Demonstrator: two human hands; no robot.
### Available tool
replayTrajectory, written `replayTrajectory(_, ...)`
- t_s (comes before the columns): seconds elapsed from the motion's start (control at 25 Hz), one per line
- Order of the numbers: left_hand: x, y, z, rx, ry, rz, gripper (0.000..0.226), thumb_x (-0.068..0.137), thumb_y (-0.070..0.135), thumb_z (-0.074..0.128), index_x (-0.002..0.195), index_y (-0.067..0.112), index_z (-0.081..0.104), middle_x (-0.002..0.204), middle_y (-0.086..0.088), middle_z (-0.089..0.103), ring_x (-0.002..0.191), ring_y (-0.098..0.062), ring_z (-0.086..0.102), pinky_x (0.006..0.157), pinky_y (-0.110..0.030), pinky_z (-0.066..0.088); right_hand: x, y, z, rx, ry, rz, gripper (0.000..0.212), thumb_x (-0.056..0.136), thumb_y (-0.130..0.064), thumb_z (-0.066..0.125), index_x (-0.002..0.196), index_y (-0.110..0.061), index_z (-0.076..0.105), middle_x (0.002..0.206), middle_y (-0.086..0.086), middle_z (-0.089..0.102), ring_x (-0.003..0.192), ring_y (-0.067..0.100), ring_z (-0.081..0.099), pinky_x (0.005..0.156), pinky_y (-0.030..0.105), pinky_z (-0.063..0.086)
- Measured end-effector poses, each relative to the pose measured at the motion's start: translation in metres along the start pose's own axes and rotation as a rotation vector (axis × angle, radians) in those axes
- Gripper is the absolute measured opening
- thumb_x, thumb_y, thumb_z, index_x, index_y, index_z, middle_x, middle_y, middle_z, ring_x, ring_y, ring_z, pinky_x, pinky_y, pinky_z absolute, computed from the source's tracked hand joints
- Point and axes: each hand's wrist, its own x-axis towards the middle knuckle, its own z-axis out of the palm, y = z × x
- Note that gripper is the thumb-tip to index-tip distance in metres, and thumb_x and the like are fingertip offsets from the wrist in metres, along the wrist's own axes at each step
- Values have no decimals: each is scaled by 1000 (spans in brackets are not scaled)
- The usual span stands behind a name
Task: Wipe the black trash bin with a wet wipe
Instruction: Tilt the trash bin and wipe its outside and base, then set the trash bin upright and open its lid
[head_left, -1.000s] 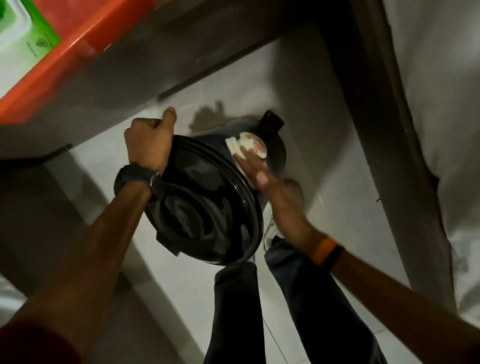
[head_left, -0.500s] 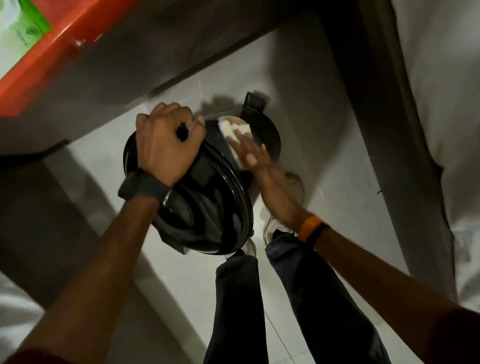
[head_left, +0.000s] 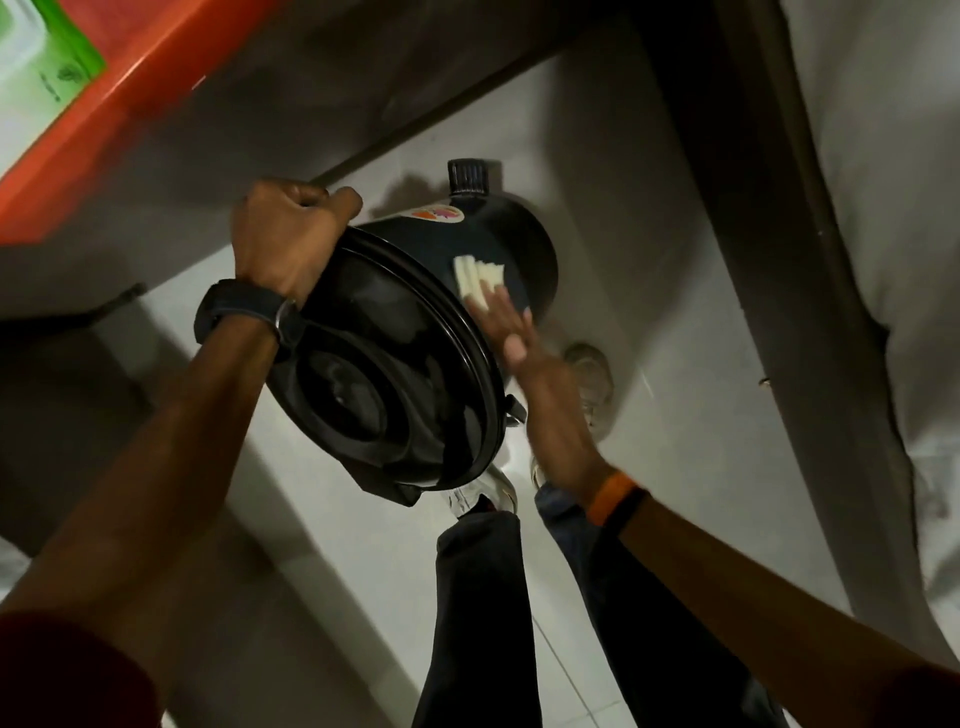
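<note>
The black trash bin (head_left: 514, 244) is tipped toward me above the floor, its round lid (head_left: 384, 374) facing the camera. A pedal sticks out at the far end, and a coloured sticker (head_left: 435, 214) sits on its upper side. My left hand (head_left: 283, 244) grips the rim of the lid at the top left. My right hand (head_left: 511, 332) lies flat against the bin's side wall, pressing a folded white wet wipe (head_left: 479, 278) onto it with the fingertips.
An orange shelf edge (head_left: 104, 104) with a green and white wipe pack (head_left: 41, 57) is at the top left. A dark frame and pale cloth (head_left: 872, 208) run down the right. My legs and shoes (head_left: 483, 499) stand on the tiled floor below the bin.
My left hand has turned the bin, so the sticker now faces upward. The right hand with the wipe has slid down the side wall, away from the sticker.
</note>
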Motion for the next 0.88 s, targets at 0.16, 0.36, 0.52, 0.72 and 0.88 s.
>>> replayTrajectory(0.16,8,-1,1,-34,-7,-61,40,69,38,63,85,3,72,76,-6,54,70,-19,52,65,-28,44,14,21,-14,-78,59,1,44,111,-39,22,149,-60,28,162,-39,18,160,1,11,131,29,9)
replayTrajectory(0.36,8,6,8,-41,9,2,22,68,39,61,60,19,59,71,-8,48,65,-20,47,64,-34,39,119,50,-59,-227,190,518,54,111,-45,23,162,-26,26,170,6,30,157,29,30,130,50,20)
replayTrajectory(0.52,0,27,10,87,-15,33,30,73,39,58,64,11,62,69,-12,56,67,-25,54,69,-34,46,56,13,-31,-17,217,388,50,105,-58,33,149,-41,47,154,-12,54,141,3,50,113,21,43)
replayTrajectory(0.72,-54,73,47,691,-83,688,32,75,44,41,58,18,50,62,0,46,69,-23,41,93,-48,42,14,16,-28,189,335,477,23,101,-18,61,115,-27,77,110,-5,81,93,2,71,88,19,57)
replayTrajectory(0.88,-111,68,95,1069,-413,1233,29,82,40,54,99,19,66,103,-5,65,109,-28,52,103,-56,30,24,30,-57,185,291,675,48,100,8,48,65,-22,60,44,-16,64,49,4,59,58,22,49)
